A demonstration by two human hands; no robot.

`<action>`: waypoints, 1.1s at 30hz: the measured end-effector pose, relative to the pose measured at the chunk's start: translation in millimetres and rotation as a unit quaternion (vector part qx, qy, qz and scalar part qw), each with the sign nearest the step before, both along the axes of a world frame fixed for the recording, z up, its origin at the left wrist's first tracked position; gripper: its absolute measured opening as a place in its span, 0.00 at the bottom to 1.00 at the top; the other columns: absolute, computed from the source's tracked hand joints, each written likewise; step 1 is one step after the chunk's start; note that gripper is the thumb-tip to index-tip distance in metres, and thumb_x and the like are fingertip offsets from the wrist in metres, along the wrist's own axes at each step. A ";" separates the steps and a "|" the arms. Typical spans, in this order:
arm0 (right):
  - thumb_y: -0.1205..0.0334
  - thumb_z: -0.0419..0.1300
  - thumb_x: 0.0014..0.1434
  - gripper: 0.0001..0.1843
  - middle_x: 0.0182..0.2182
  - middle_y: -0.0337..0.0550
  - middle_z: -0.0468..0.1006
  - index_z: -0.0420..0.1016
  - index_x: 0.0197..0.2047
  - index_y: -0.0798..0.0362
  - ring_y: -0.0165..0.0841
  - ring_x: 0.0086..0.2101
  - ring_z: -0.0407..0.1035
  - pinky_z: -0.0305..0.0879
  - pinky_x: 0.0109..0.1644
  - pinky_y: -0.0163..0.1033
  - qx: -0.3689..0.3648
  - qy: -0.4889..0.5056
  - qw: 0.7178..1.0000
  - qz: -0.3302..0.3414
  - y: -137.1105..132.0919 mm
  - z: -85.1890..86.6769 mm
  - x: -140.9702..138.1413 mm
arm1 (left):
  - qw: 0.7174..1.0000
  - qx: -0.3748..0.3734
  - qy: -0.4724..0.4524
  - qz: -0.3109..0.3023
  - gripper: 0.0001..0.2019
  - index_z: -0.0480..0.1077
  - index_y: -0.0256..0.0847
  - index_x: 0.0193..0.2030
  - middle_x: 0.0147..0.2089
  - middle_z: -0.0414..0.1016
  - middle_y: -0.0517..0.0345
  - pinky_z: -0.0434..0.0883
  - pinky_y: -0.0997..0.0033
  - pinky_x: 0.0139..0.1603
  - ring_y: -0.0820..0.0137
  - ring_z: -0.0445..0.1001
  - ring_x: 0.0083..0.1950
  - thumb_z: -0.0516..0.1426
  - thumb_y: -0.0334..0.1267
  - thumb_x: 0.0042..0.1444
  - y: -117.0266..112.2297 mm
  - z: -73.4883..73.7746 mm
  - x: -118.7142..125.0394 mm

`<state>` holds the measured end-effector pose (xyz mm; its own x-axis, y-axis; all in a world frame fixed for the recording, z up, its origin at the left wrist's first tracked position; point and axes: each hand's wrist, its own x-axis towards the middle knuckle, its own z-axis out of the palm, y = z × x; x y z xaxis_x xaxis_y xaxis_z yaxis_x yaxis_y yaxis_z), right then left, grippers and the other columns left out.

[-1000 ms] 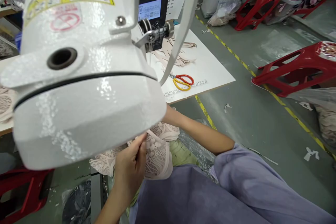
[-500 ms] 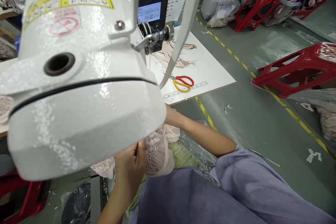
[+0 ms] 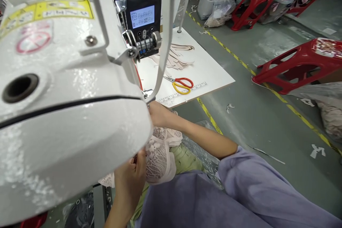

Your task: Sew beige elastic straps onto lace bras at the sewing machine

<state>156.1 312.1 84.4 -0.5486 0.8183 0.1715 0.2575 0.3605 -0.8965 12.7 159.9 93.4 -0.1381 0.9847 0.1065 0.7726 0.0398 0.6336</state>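
A pale pink lace bra (image 3: 160, 160) lies over my lap, partly under the white sewing machine head (image 3: 80, 142). My left hand (image 3: 132, 171) is closed on the bra's edge, thumb pressed against curled fingers. Beyond the cup, my right hand (image 3: 160, 114) reaches in beside the machine near the needle area. Its fingers are hidden behind the machine head, so their grip does not show. A pale strip of elastic (image 3: 163, 35) runs down past the machine's side towards that hand.
Red-and-yellow scissors (image 3: 183, 85) lie by a ruler marking (image 3: 199, 86) on the white tabletop (image 3: 213, 73), near cut beige strips (image 3: 177, 58). A lit control panel (image 3: 143, 17) stands behind the machine. Red stools (image 3: 299, 62) stand on the floor to the right.
The machine head has shifted left and looks larger in view, uncovering more of my right hand and the control panel. My left hand keeps hold of the bra in nearly the same place.
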 end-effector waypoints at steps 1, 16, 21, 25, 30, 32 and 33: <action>0.66 0.60 0.54 0.09 0.34 0.41 0.66 0.61 0.27 0.54 0.32 0.35 0.62 0.62 0.38 0.37 -0.001 0.001 1.000 0.004 -0.1 -0.8 0.1 | 1.000 0.000 -0.002 -0.002 0.21 0.77 0.42 0.55 0.38 0.84 0.51 0.73 0.69 0.28 0.60 0.82 0.34 0.51 0.47 0.64 0.4 1.4 0.4; 0.68 0.59 0.54 0.05 0.30 0.37 0.64 0.64 0.31 0.54 0.30 0.33 0.60 0.57 0.36 0.35 0.014 0.037 0.999 0.032 3.9 -7.5 -0.4 | 1.000 -0.009 -0.004 -0.014 0.17 0.78 0.44 0.54 0.42 0.84 0.54 0.73 0.72 0.29 0.65 0.82 0.32 0.52 0.45 0.65 -3.6 1.0 -3.1; 0.67 0.61 0.56 0.05 0.35 0.41 0.68 0.67 0.33 0.55 0.31 0.36 0.62 0.59 0.38 0.35 0.046 0.046 0.997 0.036 6.5 -13.9 -1.2 | 0.998 0.035 0.057 -0.009 0.16 0.77 0.44 0.54 0.45 0.84 0.54 0.76 0.73 0.40 0.64 0.83 0.42 0.54 0.42 0.65 -8.1 -4.7 -11.4; 0.68 0.61 0.56 0.04 0.39 0.42 0.70 0.69 0.35 0.55 0.30 0.37 0.64 0.60 0.40 0.34 0.061 0.075 0.995 0.002 3.6 -18.3 -3.3 | 0.994 0.066 0.081 -0.037 0.16 0.77 0.43 0.55 0.49 0.83 0.53 0.76 0.73 0.44 0.64 0.82 0.47 0.54 0.39 0.65 -10.4 -7.3 -17.0; 0.67 0.62 0.56 0.03 0.38 0.41 0.70 0.70 0.34 0.54 0.32 0.38 0.65 0.62 0.42 0.36 0.048 0.068 0.996 -0.018 0.0 -17.8 -6.9 | 0.989 0.091 0.114 -0.038 0.15 0.77 0.41 0.54 0.48 0.83 0.51 0.75 0.71 0.45 0.64 0.82 0.44 0.54 0.37 0.65 -12.6 -9.2 -18.5; 0.68 0.62 0.56 0.03 0.38 0.42 0.70 0.71 0.35 0.54 0.32 0.38 0.65 0.62 0.43 0.37 0.045 0.060 0.997 -0.021 -0.6 -16.2 -6.6 | 0.987 0.094 0.124 -0.047 0.15 0.77 0.40 0.54 0.48 0.83 0.51 0.75 0.72 0.44 0.65 0.82 0.43 0.54 0.37 0.65 -13.1 -9.8 -18.1; 0.68 0.62 0.56 0.03 0.39 0.43 0.70 0.71 0.35 0.54 0.32 0.38 0.65 0.63 0.43 0.37 0.046 0.059 0.997 -0.021 -0.7 -15.4 -6.1 | 0.985 0.097 0.129 -0.052 0.15 0.77 0.40 0.55 0.48 0.83 0.51 0.74 0.72 0.43 0.65 0.82 0.43 0.54 0.37 0.65 -13.3 -10.2 -17.9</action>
<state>150.0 311.4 69.0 -0.4860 0.8178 0.3082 0.1691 0.4339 -0.8850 -5.3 146.7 83.3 0.0195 0.9497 0.3125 0.9028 -0.1510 0.4027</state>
